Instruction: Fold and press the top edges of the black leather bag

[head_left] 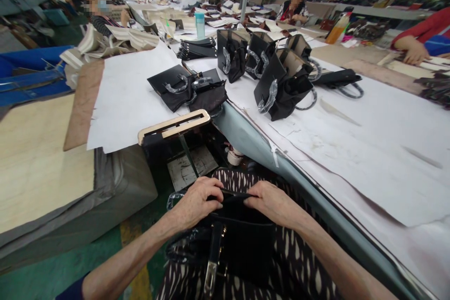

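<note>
A black handbag [251, 243] rests on my lap, its mouth facing up. My left hand [202, 199] pinches the far rim at its left part, thumb toward me and fingers curled over. At the right part of the same rim, my right hand [269, 200] grips the edge between thumb and fingers. The bag's front has a strap with gold-coloured metal fittings [211, 274]. A plastic-wrapped handle [188, 243] hangs at the bag's left side. The inside of the bag is dark and its contents cannot be made out.
Several black handbags [281, 86] stand on the white-covered table [351, 150] ahead, with others lying flat [190, 86]. A padded frame on a stand [176, 126] rises between two tables. A blue bin [31, 72] is at left. Co-workers sit farther off; a red sleeve [427, 28] shows at right.
</note>
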A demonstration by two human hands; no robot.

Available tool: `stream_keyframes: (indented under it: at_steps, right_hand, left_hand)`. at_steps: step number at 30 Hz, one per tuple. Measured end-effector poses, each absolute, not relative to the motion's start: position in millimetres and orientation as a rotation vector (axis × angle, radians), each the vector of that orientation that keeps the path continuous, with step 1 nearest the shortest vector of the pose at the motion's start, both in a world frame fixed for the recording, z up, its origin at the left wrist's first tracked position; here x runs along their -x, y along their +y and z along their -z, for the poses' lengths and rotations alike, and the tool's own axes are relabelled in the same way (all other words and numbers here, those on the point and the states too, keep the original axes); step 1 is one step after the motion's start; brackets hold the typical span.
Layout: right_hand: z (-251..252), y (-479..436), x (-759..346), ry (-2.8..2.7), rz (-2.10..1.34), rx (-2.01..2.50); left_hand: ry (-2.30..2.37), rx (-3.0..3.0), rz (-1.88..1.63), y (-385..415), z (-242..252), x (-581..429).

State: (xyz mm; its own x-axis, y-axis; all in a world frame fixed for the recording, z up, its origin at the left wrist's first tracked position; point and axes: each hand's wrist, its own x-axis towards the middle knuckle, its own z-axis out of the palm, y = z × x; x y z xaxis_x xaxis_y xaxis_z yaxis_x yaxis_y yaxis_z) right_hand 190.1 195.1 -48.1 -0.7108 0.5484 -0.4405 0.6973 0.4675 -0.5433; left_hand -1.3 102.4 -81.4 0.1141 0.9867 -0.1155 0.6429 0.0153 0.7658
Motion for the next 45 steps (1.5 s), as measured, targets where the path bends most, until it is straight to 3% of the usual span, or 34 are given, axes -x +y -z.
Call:
stream_keyframes:
  at_steps: [19, 29, 45]
  right_hand:
    - [54, 198, -191, 2.500, 1.189, -1.085]
    - [60, 193, -185, 2.415, 1.008, -1.246]
    - [62, 199, -197, 2.512, 1.111, -1.032]
  left_hand:
    - [1.551, -1.709, -0.574, 114, 80, -21]
    - [1.451, -1.834, -0.441, 115, 78, -22]
    - [1.640, -1.685, -0.626, 123, 92, -20]
